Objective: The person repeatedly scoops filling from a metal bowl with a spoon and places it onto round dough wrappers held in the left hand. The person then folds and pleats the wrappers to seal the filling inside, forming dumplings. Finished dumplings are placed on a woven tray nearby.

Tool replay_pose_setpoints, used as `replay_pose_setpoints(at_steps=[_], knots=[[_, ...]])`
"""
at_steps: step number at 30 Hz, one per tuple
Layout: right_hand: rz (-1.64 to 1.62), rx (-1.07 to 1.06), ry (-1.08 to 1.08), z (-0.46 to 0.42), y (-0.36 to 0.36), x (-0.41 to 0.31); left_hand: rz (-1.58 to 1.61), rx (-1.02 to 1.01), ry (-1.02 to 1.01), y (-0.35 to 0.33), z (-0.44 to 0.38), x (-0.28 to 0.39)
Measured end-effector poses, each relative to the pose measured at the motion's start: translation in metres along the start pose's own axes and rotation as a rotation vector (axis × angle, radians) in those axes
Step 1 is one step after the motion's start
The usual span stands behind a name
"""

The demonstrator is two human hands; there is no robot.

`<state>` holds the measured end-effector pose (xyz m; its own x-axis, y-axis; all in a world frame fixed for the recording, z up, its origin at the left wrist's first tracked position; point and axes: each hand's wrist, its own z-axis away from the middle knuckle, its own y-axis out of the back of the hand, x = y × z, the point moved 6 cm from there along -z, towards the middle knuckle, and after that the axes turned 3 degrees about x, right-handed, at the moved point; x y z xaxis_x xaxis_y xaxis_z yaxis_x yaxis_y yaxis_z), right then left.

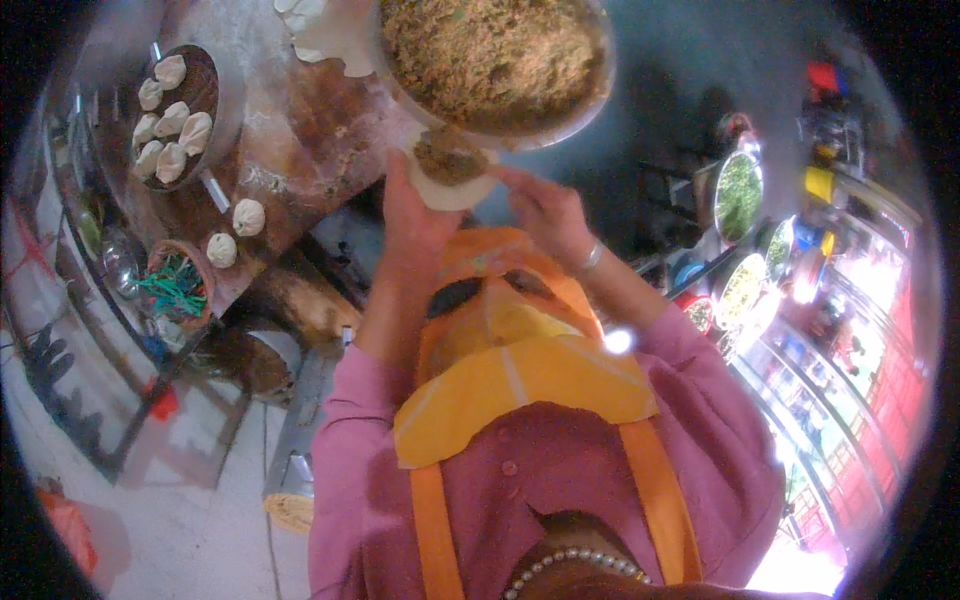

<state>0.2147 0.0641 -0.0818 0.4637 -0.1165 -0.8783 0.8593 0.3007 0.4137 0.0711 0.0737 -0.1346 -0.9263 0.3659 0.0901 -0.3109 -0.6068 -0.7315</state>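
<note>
My left hand [420, 202] holds a round dough wrapper [454, 196] in front of my chest. A heap of brown minced filling [448, 157] lies on the wrapper. My right hand [551, 214] is at the wrapper's right edge, its fingers curled and the forefinger reaching towards the filling. Whether anything is gripped in that hand is hidden. Just beyond, a large metal bowl [574, 139] is full of minced filling [495, 60].
On the floured table [315, 142], a round tray [201, 64] holds several shaped dumplings [172, 118]. Two pleated buns [249, 217] sit near the table edge. More dough wrappers [330, 37] lie beside the bowl. A basket [176, 247] holds green strips [178, 286]. Bowls of chopped greens [739, 196] stand right.
</note>
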Motion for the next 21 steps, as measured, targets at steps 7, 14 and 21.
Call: replay_pose_setpoints(at_steps=[7, 14, 21], knots=[[0.123, 0.047, 0.206, 0.005, -0.007, -0.006, 0.026, -0.091, -0.004, 0.005, 0.003, 0.000], [0.220, -0.028, 0.315, -0.009, 0.004, -0.013, -0.104, -0.091, -0.106, -0.002, 0.016, 0.009], [0.358, -0.182, 0.460, -0.008, -0.003, -0.016, -0.045, -0.076, -0.122, 0.012, 0.019, 0.020]])
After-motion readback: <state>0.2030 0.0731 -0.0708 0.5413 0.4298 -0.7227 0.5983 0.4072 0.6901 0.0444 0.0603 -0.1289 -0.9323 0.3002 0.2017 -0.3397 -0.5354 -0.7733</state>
